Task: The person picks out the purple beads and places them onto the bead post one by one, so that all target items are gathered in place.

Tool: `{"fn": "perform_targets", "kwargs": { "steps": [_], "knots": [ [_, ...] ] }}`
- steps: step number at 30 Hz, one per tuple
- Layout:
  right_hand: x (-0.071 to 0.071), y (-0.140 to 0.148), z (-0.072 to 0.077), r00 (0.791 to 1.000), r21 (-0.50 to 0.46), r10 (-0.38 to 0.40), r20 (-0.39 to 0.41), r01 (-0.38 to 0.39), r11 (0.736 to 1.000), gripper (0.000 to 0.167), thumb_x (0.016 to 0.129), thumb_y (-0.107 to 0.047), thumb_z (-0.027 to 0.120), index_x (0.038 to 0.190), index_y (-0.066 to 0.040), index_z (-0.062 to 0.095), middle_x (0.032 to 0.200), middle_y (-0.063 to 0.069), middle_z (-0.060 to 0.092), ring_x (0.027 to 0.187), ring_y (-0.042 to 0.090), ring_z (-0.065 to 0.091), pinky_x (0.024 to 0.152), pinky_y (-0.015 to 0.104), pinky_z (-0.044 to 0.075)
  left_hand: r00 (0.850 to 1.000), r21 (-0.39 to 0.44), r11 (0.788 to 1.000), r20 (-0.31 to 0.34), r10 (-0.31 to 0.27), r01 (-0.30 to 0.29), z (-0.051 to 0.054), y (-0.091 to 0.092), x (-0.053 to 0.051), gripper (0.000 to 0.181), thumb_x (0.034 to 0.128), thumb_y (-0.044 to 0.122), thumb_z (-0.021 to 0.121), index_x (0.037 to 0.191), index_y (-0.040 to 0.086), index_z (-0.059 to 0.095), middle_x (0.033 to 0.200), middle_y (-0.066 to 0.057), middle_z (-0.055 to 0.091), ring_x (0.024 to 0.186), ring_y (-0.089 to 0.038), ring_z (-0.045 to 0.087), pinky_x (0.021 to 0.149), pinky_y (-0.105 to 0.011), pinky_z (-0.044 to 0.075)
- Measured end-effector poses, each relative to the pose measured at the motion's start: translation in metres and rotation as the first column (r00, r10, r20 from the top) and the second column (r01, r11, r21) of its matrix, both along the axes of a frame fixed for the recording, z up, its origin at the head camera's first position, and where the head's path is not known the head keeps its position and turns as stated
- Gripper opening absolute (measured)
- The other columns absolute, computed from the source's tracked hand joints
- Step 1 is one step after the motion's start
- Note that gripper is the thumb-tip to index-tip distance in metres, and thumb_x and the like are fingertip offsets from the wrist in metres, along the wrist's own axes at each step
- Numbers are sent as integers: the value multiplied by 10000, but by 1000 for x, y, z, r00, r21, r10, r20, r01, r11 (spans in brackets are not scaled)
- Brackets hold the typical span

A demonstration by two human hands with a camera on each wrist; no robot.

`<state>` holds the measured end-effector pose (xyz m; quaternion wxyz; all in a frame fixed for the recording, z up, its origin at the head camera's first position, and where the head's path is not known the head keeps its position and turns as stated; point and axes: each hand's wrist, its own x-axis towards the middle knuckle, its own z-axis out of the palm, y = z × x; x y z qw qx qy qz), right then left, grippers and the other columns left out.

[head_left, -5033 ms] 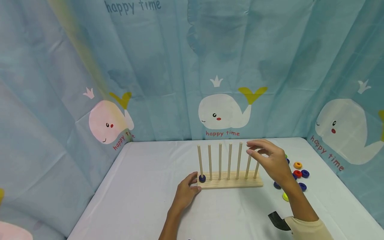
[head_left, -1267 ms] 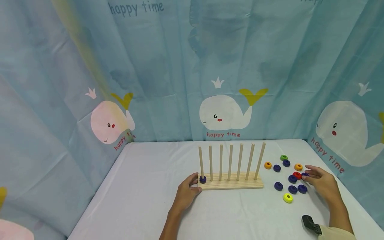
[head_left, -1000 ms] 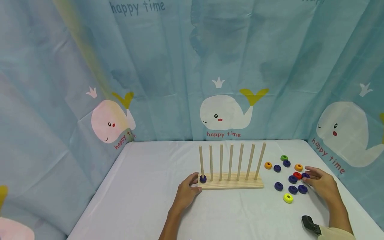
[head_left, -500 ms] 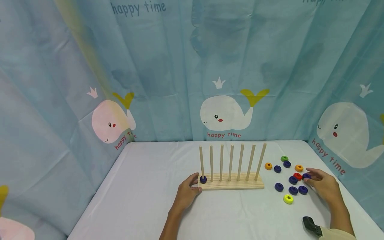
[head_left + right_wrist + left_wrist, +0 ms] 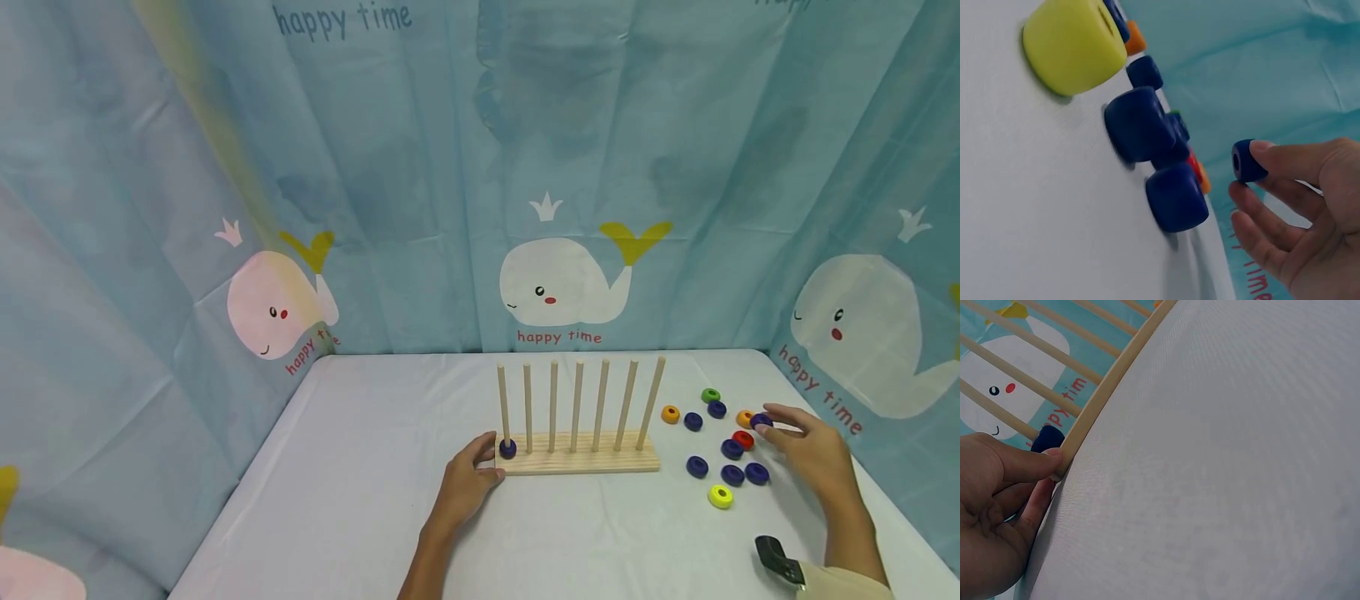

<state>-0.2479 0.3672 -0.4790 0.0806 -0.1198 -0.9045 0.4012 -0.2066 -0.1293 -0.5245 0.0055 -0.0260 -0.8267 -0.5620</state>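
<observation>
A light wooden base (image 5: 581, 462) bears a row of several upright pegs. One dark blue ring (image 5: 507, 449) sits at the bottom of its leftmost peg. My left hand (image 5: 462, 483) grips the base's left end between thumb and fingers; the left wrist view shows the thumb on the edge of the wood (image 5: 1094, 403), beside the blue ring (image 5: 1049, 439). Over at the right, my right hand (image 5: 813, 454) pinches another dark blue ring (image 5: 761, 421) between thumb and fingertips. In the right wrist view this held ring (image 5: 1247, 161) is raised off the table, its hole facing sideways.
Loose rings lie right of the base: a green ring (image 5: 710, 396), orange rings (image 5: 671, 414), a red ring (image 5: 743, 440), a yellow ring (image 5: 721, 497) and several dark blue rings (image 5: 732, 475). A whale-print curtain (image 5: 420, 250) stands behind the white table (image 5: 337, 500).
My right hand has gone from above the pegs to the loose rings at the right. There it has picked up a blue ring and raised it slightly. The left hand stays put.
</observation>
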Motion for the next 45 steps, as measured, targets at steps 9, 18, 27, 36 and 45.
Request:
{"fn": "perform_targets", "kwargs": {
  "steps": [9, 18, 27, 36, 45],
  "knots": [
    [5, -20, 16, 995, -18, 62, -84, -64, 998, 553, 972, -313, 597, 1431, -35, 461, 1399, 293, 454, 1225, 530, 443, 928, 668, 377, 1000, 1, 1000, -3, -2, 2, -2, -3, 1, 605, 883, 118, 687, 1445, 167, 467, 1315, -99, 576, 1079, -213, 623, 938, -421, 481],
    [7, -38, 30, 983, 30, 93, -159, -89, 996, 547, 974, -368, 575, 1410, -46, 495, 1351, 290, 505, 1207, 546, 452, 870, 702, 393, 1000, -21, 1000, -13, 6, -7, -2, -1, 1, 602, 883, 122, 686, 1443, 157, 471, 1320, -72, 581, 1151, -227, 583, 966, -445, 455],
    [9, -53, 43, 964, 81, 133, -232, -117, 990, 496, 967, -341, 599, 1379, -71, 542, 1336, 234, 548, 1140, 490, 546, 786, 437, 532, 1000, -2, 1000, -10, -6, 6, -2, 0, -1, 613, 880, 116, 694, 1447, 152, 465, 1321, -93, 579, 1122, -213, 603, 931, -386, 488],
    [11, -73, 55, 928, 128, 191, -320, -157, 979, 466, 956, -341, 617, 1349, -93, 574, 1282, 175, 603, 1120, 408, 581, 723, 152, 516, 1000, -21, 1000, -18, 12, -12, 0, 0, -1, 605, 875, 124, 687, 1441, 150, 476, 1294, -74, 600, 1166, -230, 572, 956, -426, 465],
    [16, -82, 67, 915, 83, 191, -356, -172, 982, 464, 943, -386, 623, 1334, -135, 600, 1307, 112, 602, 1114, 379, 599, 715, 81, 462, 1000, -15, 1000, -15, 10, -10, -1, 0, -1, 606, 873, 120, 690, 1439, 151, 478, 1281, -92, 606, 1103, -216, 613, 955, -441, 463]
  ]
}}
